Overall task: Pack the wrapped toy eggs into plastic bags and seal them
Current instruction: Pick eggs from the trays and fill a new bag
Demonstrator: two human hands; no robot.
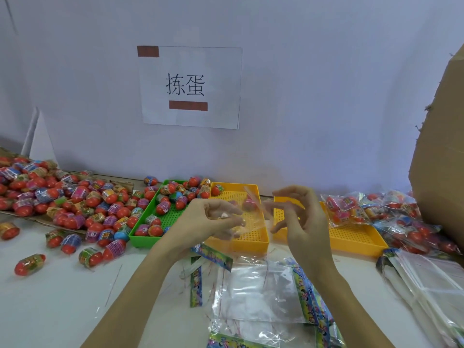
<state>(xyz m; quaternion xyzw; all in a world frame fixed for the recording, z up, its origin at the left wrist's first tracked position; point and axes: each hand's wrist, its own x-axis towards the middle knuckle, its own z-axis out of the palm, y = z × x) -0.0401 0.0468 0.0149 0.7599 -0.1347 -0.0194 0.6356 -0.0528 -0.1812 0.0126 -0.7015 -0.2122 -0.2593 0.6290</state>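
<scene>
My left hand (213,219) and my right hand (298,217) are raised over the middle yellow tray (251,243), and both pinch a clear plastic bag (252,212) stretched between them. The bag is blurred and I cannot tell what is inside it. A big heap of wrapped toy eggs (62,197) with red ends lies on the left of the table. More eggs fill the green tray (140,241). Sealed bags of eggs (351,209) lie at the right.
Flat empty bags (258,292) with colourful header strips lie near the front edge, and another stack (426,280) lies at the right. A second yellow tray (351,237) stands right of the first. A cardboard box (442,159) rises at the far right. A paper sign (190,86) hangs on the wall.
</scene>
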